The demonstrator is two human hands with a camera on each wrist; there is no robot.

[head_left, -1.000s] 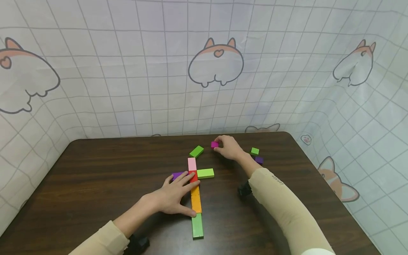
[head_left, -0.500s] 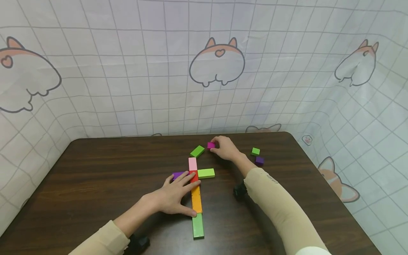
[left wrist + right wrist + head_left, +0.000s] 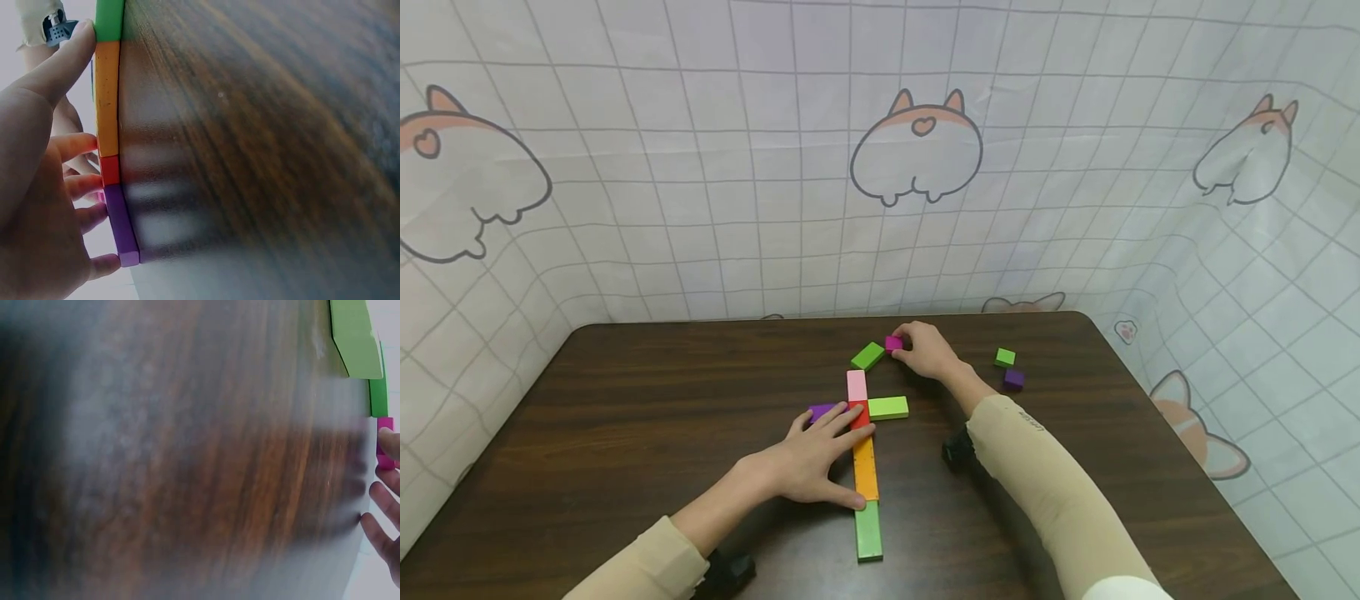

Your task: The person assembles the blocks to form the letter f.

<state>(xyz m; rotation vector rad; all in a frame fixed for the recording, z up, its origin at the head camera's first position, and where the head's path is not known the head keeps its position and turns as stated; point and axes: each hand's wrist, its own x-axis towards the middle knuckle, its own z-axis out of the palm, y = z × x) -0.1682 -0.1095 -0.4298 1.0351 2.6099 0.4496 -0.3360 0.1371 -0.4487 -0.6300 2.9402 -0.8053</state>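
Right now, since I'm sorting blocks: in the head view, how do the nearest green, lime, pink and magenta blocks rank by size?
1. Nearest green block (nearness may enlarge it)
2. Lime block
3. Pink block
Magenta block: unranked, as the right hand partly hides it.

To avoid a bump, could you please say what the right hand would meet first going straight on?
Probably the slanted green block, just past the magenta block the right hand pinches; depth is unclear.

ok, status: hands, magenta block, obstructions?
Right hand pinches magenta block. Left hand spread across block row. Possible obstruction: adjacent green block, contact unclear.
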